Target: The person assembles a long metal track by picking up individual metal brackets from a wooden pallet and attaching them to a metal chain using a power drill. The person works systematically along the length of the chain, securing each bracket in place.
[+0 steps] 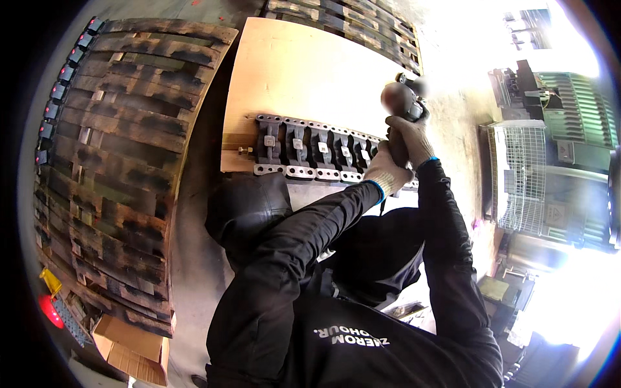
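Both my hands wear light knit gloves with blue cuffs. They grip a dark hand-held power tool point(400, 150), which looks like an angle grinder with a blurred round head at its far end. My left hand point(387, 172) is wrapped round the rear of its body. My right hand point(412, 137) closes round it farther forward, near the head. To the left of my hands lies a row of dark cast metal parts point(299, 146), with drilled light metal edges and pale labels. My hands cover the right end of this row.
The parts lie on a tan board point(310, 71). A scorched wooden pallet point(123, 155) fills the left, with small dark blocks along its far edge. An opened cardboard box point(132, 346) stands at the lower left. Wire mesh cages point(521, 178) are on the right.
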Demonstrator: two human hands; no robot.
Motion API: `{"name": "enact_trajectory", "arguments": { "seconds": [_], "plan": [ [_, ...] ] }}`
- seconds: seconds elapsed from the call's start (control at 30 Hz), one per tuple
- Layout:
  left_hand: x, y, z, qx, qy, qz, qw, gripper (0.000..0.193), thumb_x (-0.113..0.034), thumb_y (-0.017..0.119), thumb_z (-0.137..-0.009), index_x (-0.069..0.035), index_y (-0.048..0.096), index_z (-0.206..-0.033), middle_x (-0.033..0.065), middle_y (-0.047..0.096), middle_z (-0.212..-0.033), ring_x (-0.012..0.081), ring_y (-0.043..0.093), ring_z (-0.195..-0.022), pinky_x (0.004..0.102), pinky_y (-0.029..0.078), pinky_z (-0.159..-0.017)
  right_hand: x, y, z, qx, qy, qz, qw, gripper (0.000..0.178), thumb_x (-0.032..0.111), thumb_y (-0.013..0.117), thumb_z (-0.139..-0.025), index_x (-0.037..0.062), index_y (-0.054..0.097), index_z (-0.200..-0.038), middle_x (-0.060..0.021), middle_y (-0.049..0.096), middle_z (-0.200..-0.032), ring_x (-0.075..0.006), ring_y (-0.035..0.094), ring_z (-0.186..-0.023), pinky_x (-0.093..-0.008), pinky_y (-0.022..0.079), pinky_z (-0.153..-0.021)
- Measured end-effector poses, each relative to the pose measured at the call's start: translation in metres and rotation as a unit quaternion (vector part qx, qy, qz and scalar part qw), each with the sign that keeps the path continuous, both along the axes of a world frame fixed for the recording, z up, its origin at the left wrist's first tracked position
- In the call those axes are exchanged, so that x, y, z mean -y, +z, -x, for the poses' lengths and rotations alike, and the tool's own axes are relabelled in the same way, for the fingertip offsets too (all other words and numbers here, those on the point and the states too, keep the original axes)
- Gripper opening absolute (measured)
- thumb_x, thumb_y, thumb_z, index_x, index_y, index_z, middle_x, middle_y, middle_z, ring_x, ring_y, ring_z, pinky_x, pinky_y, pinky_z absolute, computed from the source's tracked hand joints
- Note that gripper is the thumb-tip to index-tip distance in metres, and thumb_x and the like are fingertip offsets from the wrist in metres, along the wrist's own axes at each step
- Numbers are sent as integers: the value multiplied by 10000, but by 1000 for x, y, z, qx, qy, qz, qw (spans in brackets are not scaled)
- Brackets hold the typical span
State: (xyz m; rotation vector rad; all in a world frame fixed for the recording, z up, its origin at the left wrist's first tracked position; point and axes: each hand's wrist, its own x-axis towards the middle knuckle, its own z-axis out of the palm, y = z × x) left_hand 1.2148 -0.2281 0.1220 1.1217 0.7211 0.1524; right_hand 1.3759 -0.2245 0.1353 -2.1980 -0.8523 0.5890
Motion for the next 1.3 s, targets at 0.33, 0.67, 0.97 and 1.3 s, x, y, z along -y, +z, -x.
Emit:
{"name": "enact_trajectory", "arguments": {
  "seconds": [0.33,0.67,0.97,1.3],
  "plan": [
    [28,-48,-57,-94,-10,-13,995,888,-141,823,-750,12,326,-1470,218,595,-1407,340,574,-1341,398,460,-1127,29,-55,-24,-86,-68,-8,994,1156,132,850,-724,89,90,-1593,-192,509,-1348,-290,572,-1180,-382,536,-973],
    [58,-107,-150,-119,-53,-203,970,632,-372,628,-941,-4,434,-1418,160,586,-1440,316,517,-1383,378,368,-1164,23,-73,-92,-109,-18,-22,994,1152,212,895,-636,1,249,-1566,-206,525,-1364,-316,566,-1216,-405,488,-1045],
    [92,-66,-172,-143,35,-216,965,636,-242,706,-839,46,444,-1341,177,629,-1344,311,588,-1284,385,411,-1115,58,-58,-122,-117,104,-34,987,1150,257,906,-658,-19,249,-1561,-204,580,-1324,-301,620,-1163,-386,535,-994],
    [109,-38,-179,-168,148,-79,971,786,-150,852,-764,56,414,-1383,212,642,-1339,267,570,-1339,382,456,-1109,72,-55,-131,-169,56,-32,984,1000,199,892,-686,-21,327,-1481,-189,607,-1251,-285,625,-1123,-387,540,-965]
  ]
}}
